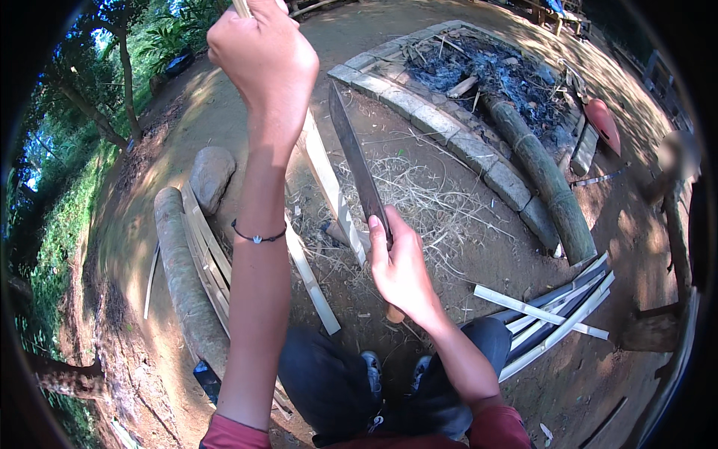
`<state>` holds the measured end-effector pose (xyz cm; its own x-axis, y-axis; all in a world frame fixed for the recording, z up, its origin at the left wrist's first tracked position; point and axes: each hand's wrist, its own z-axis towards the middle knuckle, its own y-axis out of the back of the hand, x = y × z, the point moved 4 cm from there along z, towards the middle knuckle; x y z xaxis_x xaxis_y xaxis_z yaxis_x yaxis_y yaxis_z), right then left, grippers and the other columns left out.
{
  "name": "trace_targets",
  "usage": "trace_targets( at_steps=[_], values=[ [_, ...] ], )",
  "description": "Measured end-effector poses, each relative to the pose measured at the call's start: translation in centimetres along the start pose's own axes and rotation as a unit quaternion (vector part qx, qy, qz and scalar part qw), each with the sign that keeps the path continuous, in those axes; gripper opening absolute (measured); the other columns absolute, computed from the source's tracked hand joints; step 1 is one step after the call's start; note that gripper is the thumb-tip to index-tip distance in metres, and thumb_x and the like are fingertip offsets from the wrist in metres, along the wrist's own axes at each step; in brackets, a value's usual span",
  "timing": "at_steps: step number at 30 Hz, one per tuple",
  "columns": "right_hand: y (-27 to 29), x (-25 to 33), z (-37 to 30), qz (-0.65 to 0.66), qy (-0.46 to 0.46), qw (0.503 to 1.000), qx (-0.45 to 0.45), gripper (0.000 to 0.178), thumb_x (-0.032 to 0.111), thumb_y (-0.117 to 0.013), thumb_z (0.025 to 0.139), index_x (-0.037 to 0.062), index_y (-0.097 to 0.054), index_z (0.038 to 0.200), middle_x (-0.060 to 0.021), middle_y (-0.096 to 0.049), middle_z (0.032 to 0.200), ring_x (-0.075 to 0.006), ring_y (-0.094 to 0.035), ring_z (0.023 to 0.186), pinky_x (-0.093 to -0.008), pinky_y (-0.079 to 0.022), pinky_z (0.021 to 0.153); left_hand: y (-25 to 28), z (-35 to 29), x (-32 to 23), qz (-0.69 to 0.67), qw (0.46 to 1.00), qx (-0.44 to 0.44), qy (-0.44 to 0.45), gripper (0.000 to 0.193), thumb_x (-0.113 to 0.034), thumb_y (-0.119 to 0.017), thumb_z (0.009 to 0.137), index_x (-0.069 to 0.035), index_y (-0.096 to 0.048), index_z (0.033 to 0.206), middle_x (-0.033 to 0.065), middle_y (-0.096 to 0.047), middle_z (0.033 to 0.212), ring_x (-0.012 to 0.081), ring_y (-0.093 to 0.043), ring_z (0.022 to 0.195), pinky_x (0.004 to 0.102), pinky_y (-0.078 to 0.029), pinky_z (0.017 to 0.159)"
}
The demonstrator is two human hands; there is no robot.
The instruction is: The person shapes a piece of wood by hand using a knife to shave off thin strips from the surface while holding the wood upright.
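My left hand [265, 56] is raised at the top, closed in a fist round a pale bamboo strip [243, 7] whose end pokes out above it. Behind that wrist a pale split length [327, 179] slants down towards the knife; whether it is the same piece I cannot tell. My right hand [402, 266] grips a machete [351, 146] by its handle, thumb along the base of the dark blade. The blade points up and away, close to the slanting length. Another bamboo strip [314, 288] slopes down by my left knee. Thin shavings [411, 194] litter the ground beyond the knife.
On the left lie a thick bamboo pole [183, 277], several split strips [203, 243] and a rock [213, 176]. More strips [546, 310] are piled at my right knee. A stone-edged fire pit [449, 127] holds ash and a bamboo log [542, 176]. At far right is a blurred person [677, 157].
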<state>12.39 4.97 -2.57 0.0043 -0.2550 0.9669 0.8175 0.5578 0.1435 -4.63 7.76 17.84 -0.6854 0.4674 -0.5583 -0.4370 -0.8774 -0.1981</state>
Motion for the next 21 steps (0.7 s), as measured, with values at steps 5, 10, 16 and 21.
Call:
trace_targets(
  at_steps=[5,10,16,21],
  values=[
    [0.6,0.6,-0.4,0.029,-0.014,0.999,0.025,0.017,0.010,-0.044,0.103,-0.0049,-0.052,0.104,-0.0239,-0.059,0.061,-0.0394,-0.066,0.058,-0.0460,-0.044,0.051,-1.9,-2.1,0.2,0.024,0.997,-0.001,-0.075,0.028,-0.012,-0.048,0.097,-0.005,-0.054,0.071,-0.0022,-0.047,0.055,0.0066,-0.043,0.045,0.0253,-0.031,0.040],
    [0.3,-4.9,-2.1,0.001,-0.100,0.995,0.017,0.022,0.010,-0.043,0.101,-0.0060,-0.052,0.113,-0.0293,-0.061,0.069,-0.0495,-0.065,0.071,-0.0532,-0.048,0.061,-3.7,-3.2,0.1,0.034,0.999,-0.023,0.007,0.051,-0.040,-0.057,0.102,-0.001,-0.054,0.068,0.0037,-0.055,0.061,0.0100,-0.054,0.050,0.0259,-0.042,0.043],
    [-1.9,-3.8,-2.2,0.067,-0.061,0.995,0.042,0.024,0.012,-0.044,0.101,-0.0035,-0.060,0.110,-0.0247,-0.062,0.074,-0.0428,-0.065,0.073,-0.0490,-0.048,0.071,-0.4,-1.5,-1.1,0.047,0.998,0.019,-0.039,0.055,-0.044,-0.048,0.105,-0.003,-0.052,0.070,0.0024,-0.052,0.060,0.0091,-0.051,0.048,0.0241,-0.040,0.042],
    [-1.1,-3.0,-3.2,0.078,-0.067,0.995,0.000,0.028,0.022,-0.043,0.107,0.0002,-0.059,0.099,-0.0061,-0.048,0.060,-0.0133,-0.045,0.054,-0.0347,-0.038,0.053,-3.7,-4.0,-4.6,0.084,0.996,0.022,-0.025,0.033,-0.014,-0.050,0.100,0.007,-0.054,0.075,0.0165,-0.051,0.053,0.0239,-0.051,0.047,0.0420,-0.038,0.048]
  ],
)
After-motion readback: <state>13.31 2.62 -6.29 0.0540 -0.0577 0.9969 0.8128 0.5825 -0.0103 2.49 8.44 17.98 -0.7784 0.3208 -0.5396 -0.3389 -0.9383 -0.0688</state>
